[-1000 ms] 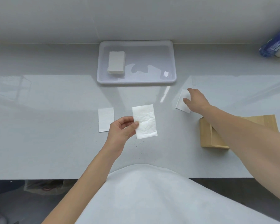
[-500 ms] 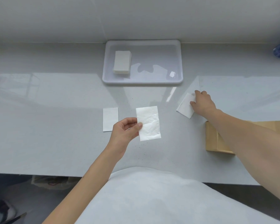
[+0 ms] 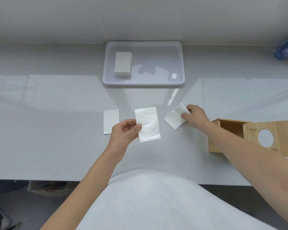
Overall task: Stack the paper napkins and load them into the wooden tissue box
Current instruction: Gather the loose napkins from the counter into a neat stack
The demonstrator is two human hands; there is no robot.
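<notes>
My left hand (image 3: 125,131) pinches the left edge of a crinkled white napkin (image 3: 148,124) held just above the counter. My right hand (image 3: 195,115) grips the far corner of a second napkin (image 3: 174,118), which lies tilted on the counter to the right. A third napkin (image 3: 111,121) lies flat to the left of my left hand. The wooden tissue box (image 3: 229,128) stands at the right with its lid (image 3: 271,138), which has a round hole, slid partly open. My right forearm crosses the box's front.
A white tray (image 3: 143,81) at the back of the counter holds a stack of napkins (image 3: 123,65) and a small scrap. A blue bottle (image 3: 286,48) lies at the far right. The counter's front edge runs close to my body.
My right hand has closed on the right napkin and pulled it a little toward me and to the left. The left hand keeps holding its napkin.
</notes>
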